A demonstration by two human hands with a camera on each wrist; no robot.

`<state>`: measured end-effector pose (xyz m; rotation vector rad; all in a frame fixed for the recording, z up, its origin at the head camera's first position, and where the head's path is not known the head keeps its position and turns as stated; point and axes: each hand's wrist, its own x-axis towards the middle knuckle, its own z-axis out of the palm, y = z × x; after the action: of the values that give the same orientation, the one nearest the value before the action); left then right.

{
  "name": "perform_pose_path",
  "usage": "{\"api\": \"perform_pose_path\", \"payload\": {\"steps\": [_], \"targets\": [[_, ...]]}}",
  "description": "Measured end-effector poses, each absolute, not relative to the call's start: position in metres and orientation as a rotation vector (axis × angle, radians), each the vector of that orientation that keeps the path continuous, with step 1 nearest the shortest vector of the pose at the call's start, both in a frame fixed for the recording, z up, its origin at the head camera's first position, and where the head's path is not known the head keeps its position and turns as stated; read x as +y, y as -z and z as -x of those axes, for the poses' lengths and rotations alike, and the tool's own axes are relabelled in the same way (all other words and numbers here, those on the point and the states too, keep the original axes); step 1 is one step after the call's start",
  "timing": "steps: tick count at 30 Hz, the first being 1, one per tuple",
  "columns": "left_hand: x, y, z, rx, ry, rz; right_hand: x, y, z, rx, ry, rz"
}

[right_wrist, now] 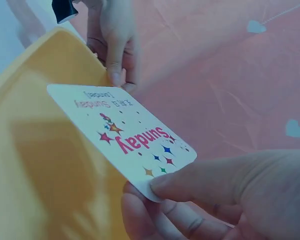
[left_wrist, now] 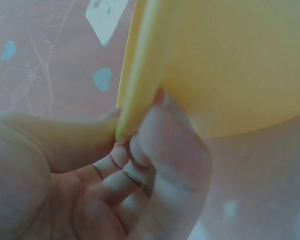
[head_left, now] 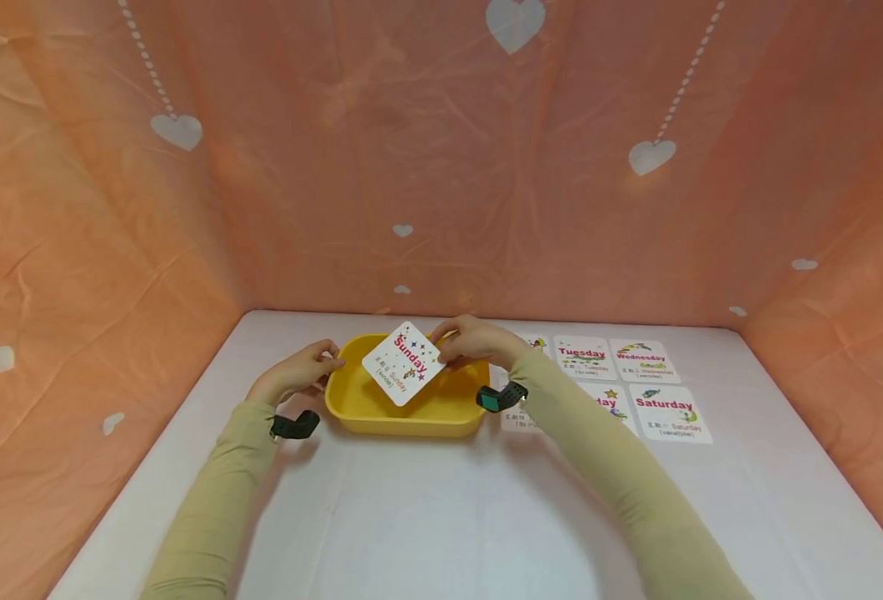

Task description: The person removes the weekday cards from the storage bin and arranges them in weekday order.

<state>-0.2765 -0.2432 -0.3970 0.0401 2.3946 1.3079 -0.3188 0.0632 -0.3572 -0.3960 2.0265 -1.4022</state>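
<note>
A yellow plastic tray with rounded corners stands on the white table. My left hand pinches its left rim between thumb and fingers; the left wrist view shows the tray wall in that grip. Over the tray, my right hand holds a white card printed "Sunday" by one corner. The card is tilted, its printed face toward the head camera. In the right wrist view the thumb lies on top of the Sunday card and the fingers are beneath it, with the tray's inside below.
Right of the tray, several day cards lie in two rows on the table, among them Tuesday, Wednesday and Saturday. My right forearm covers part of the others. An orange cloth with white hearts rises behind and at both sides.
</note>
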Motion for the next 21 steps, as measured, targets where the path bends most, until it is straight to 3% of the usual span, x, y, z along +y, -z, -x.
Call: {"api": "perform_pose_path", "payload": {"steps": [21], "targets": [[-0.243, 0.397, 0.277, 2.398, -1.296, -0.052, 0.128, 0.345, 0.324, 2.177, 1.507, 0.397]]}}
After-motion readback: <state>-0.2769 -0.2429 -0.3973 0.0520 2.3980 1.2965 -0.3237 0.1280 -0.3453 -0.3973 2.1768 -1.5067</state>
